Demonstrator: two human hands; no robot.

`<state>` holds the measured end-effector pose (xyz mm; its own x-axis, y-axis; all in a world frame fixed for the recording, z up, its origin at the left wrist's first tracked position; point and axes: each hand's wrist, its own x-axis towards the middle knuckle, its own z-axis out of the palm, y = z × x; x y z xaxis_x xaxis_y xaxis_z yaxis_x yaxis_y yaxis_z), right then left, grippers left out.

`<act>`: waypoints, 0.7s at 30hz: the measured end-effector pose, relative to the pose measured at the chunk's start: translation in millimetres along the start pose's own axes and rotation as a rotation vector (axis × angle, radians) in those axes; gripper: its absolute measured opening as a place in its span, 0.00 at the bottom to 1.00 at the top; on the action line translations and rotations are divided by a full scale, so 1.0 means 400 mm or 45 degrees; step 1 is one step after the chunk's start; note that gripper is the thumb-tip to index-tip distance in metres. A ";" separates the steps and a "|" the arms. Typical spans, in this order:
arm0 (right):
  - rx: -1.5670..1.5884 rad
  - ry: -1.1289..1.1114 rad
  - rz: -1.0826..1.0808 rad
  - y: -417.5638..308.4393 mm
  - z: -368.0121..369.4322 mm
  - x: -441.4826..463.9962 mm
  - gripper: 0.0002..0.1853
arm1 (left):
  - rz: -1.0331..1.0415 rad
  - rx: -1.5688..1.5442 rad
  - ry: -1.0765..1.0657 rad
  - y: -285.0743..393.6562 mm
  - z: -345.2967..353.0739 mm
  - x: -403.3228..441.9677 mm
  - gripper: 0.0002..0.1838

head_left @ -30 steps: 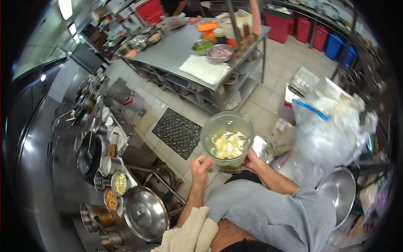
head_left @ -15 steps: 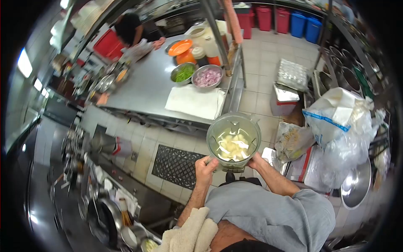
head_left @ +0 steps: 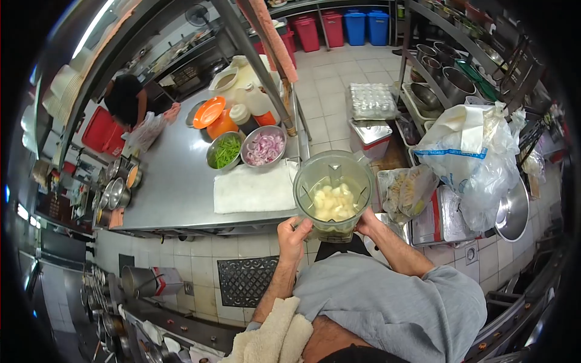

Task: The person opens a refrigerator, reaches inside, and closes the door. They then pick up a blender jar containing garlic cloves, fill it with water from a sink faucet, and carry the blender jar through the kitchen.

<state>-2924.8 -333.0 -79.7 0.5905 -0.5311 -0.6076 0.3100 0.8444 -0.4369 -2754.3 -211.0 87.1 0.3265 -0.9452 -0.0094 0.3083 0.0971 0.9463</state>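
A clear blender jar (head_left: 302,181) is held in front of my chest, its open top facing up. Pale pieces that look like peeled garlic cloves (head_left: 333,202) lie inside it, apparently in some liquid. My left hand (head_left: 293,235) grips the jar's near left side, thumb on the outer wall. On the near right side, my right hand (head_left: 366,222) is closed against the jar, its fingers partly hidden. Just beyond the jar, a folded white cloth (head_left: 251,190) lies on the steel table (head_left: 169,181), beside metal bowls of sliced red onion (head_left: 264,149) and cut green vegetable (head_left: 226,152).
Squeeze bottles (head_left: 244,118) and an orange container (head_left: 219,124) stand behind the bowls. To the right are a plastic bag (head_left: 478,163), a lidded tin (head_left: 370,136) and a pot shelf (head_left: 423,66). A black mat (head_left: 245,282) lies on the floor. Another person (head_left: 125,100) stands far left.
My view has turned right and come nearer the steel table, which now sits further left. The jar stays in both hands, with its rim now close to the white cloth.
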 end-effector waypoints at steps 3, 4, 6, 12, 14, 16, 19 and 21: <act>0.004 -0.018 -0.083 -0.036 -0.026 0.073 0.21 | -0.039 -0.007 -0.037 -0.008 -0.001 0.071 0.16; -0.020 -0.009 -0.113 -0.058 -0.028 0.095 0.21 | -0.061 0.011 -0.050 -0.012 -0.001 0.097 0.16; 0.024 -0.049 -0.108 -0.128 0.022 0.094 0.22 | -0.042 0.011 -0.069 -0.022 0.002 0.155 0.16; 0.125 -0.179 -0.175 -0.327 0.034 0.263 0.23 | -0.021 0.098 -0.022 -0.066 0.074 0.397 0.16; 0.156 -0.243 -0.199 -0.403 0.004 0.368 0.23 | -0.036 0.161 0.005 -0.101 0.106 0.503 0.16; 0.272 -0.312 -0.234 -0.482 -0.018 0.466 0.24 | -0.020 0.100 0.014 -0.127 0.148 0.610 0.17; 0.317 -0.260 -0.160 -0.638 -0.026 0.524 0.23 | -0.082 0.127 -0.007 -0.170 0.192 0.763 0.18; 0.199 -0.111 -0.123 -0.760 0.001 0.525 0.22 | -0.113 -0.067 0.027 -0.181 0.226 0.853 0.13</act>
<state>-2894.7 -701.4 -74.0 0.6126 -0.6079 -0.5052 0.4760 0.7940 -0.3782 -2746.1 -568.9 44.6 0.3142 -0.9441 -0.0998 0.3832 0.0299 0.9232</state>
